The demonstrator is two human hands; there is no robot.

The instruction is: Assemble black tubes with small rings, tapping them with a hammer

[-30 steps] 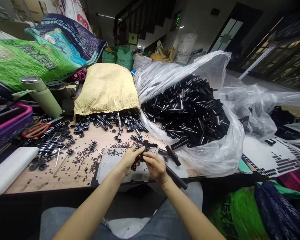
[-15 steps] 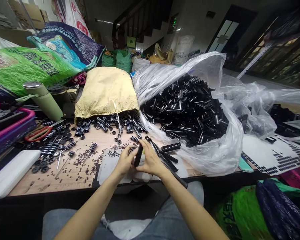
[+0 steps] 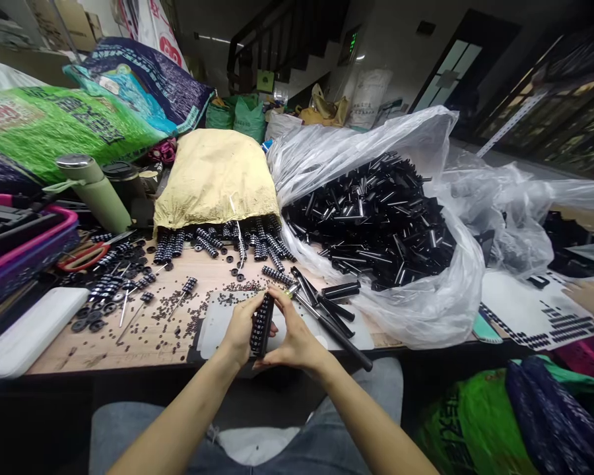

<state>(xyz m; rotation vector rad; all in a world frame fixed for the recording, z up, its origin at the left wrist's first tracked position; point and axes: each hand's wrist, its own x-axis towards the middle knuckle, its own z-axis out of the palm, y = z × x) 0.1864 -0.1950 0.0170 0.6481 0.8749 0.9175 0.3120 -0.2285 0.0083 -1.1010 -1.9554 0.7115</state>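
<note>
Between both hands, over the table's front edge, is a black strip-shaped plastic piece (image 3: 261,324) with rows of small white characters on its face. My left hand (image 3: 238,330) grips its left side, fingers closed. My right hand (image 3: 296,330) holds its right edge and ends between thumb and fingers. Beneath lies a pale board (image 3: 212,330) on the table. Just right of my hands are several black plastic casings (image 3: 334,313) and a metal tool with a long black handle (image 3: 349,346). A short black-and-white ringed roller (image 3: 273,276) lies beyond my fingers.
A yellow sack (image 3: 218,175) spills ringed rollers. A clear plastic bag (image 3: 416,323) holds many black casings. Loose tiny rings (image 3: 171,303), red-handled scissors (image 3: 84,257), a green flask (image 3: 96,198) and a white box (image 3: 34,330) lie left. Another person's hand (image 3: 591,300) is at far right.
The black piece has come nearer to me and turned, so its rows of white characters now show. Both hands moved slightly toward me with it. The other person's hand reaches further in.
</note>
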